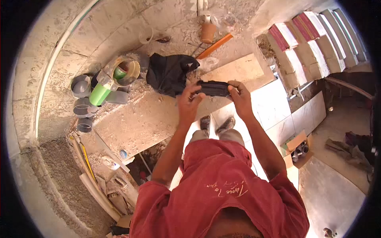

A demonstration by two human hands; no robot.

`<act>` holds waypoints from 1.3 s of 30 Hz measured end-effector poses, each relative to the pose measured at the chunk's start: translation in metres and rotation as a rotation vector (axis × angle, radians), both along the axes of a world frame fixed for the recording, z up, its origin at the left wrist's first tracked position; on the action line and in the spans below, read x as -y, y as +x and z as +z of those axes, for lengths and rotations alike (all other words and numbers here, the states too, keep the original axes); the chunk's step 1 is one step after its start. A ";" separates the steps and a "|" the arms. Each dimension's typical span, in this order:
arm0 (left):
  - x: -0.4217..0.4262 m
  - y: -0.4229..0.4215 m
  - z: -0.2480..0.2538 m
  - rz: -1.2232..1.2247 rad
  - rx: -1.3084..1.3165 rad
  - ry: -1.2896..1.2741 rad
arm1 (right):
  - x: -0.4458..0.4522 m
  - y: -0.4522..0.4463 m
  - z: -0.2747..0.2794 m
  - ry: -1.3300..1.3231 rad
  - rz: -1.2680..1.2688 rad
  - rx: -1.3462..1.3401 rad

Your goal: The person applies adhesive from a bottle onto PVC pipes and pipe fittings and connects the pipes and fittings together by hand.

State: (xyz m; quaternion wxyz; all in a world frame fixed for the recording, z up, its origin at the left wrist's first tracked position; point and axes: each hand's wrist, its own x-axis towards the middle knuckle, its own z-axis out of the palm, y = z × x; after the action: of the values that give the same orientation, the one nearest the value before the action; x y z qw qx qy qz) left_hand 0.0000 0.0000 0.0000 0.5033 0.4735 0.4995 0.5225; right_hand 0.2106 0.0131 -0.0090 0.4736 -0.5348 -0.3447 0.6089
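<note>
A dark, flat, elongated item point(214, 88) is stretched between my two hands in front of me. My right hand point(239, 97) pinches its right end between thumb and fingers. At its left end, my left hand point(189, 102) has its fingers curved and parted from the thumb, near or touching the item; the exact contact is unclear. Just left of it, a black cloth or bag point(168, 74) lies crumpled on the dusty board point(131, 123). Whether the item is part of that bag cannot be made out.
Grey pipe fittings point(84, 107) and a green bottle point(100, 94) stand at the left. An orange bar point(214, 46) and a terracotta-coloured cup point(208, 32) lie beyond my hands. Boxed stacks point(295, 51) are at upper right; an open carton point(297, 148) stands on the right.
</note>
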 end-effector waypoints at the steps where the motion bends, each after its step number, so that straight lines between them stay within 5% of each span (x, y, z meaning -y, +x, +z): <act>1: -0.001 0.015 -0.025 0.025 -0.051 -0.040 | -0.002 0.009 -0.021 -0.079 -0.050 -0.018; 6: -0.037 0.028 -0.098 -0.004 -0.319 0.072 | -0.022 0.024 -0.081 -0.086 -0.136 -0.028; 9: -0.040 0.030 -0.126 -0.100 -0.466 0.118 | -0.014 0.047 -0.044 -0.019 -0.018 0.371; 12: -0.034 0.027 -0.129 -0.141 -0.539 0.207 | -0.009 0.054 0.053 0.179 -0.198 0.222; 14: -0.038 0.022 -0.098 -0.059 -0.585 0.344 | 0.009 0.064 0.155 0.345 -0.265 0.251; 15: -0.042 0.018 -0.058 -0.034 -0.381 0.304 | 0.027 0.077 0.197 0.581 -0.258 0.460; 17: -0.050 0.007 0.077 0.049 -0.209 0.334 | 0.055 0.092 0.284 1.096 -0.186 0.656; 20: -0.048 -0.022 0.242 -0.036 -0.135 0.893 | 0.076 0.089 0.362 1.399 0.024 0.924; 23: -0.040 -0.031 0.341 -0.341 -0.142 1.353 | 0.077 0.083 0.392 1.445 0.124 1.079; 31: -0.022 -0.029 0.403 -0.447 -0.176 1.559 | 0.099 0.084 0.424 1.461 0.092 1.212; 39: -0.028 -0.009 0.386 -0.320 -0.134 1.616 | 0.095 0.114 0.411 1.412 -0.054 1.266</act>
State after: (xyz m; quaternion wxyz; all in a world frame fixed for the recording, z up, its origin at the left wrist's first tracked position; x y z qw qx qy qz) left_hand -0.0094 0.0277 0.3855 0.0449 0.7849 -0.0749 0.6135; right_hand 0.3251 -0.0820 0.4019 0.4265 -0.3635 -0.8137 -0.1544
